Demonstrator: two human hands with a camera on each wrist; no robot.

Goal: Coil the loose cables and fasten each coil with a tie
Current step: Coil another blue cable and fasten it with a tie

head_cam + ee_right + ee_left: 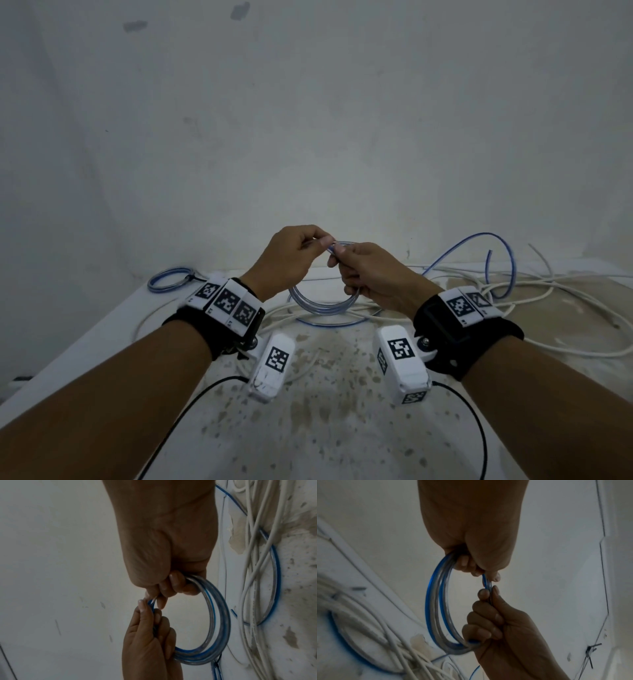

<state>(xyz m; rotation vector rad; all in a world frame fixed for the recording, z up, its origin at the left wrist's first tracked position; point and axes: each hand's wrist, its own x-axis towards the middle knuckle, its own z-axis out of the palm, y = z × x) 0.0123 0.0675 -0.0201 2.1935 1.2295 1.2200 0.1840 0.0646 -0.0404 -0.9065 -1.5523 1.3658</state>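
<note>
A coil of clear cable with a blue stripe (322, 304) hangs in the air above the table, held by both hands. My left hand (320, 241) pinches its top with thumb and fingers, and the other fingers curl round the strands (435, 601). My right hand (337, 254) grips the same coil just to the right, fingers wrapped round the bundle (220, 622). The fingertips of both hands meet at one spot on the loop. A loose blue-striped tail (479, 245) arcs up at the right behind the hands.
A second blue-striped coil (168, 279), bound by a dark tie, lies at the table's (308, 428) back left corner. Several loose white cables (548, 298) sprawl over the far and right side. A white wall stands right behind the table.
</note>
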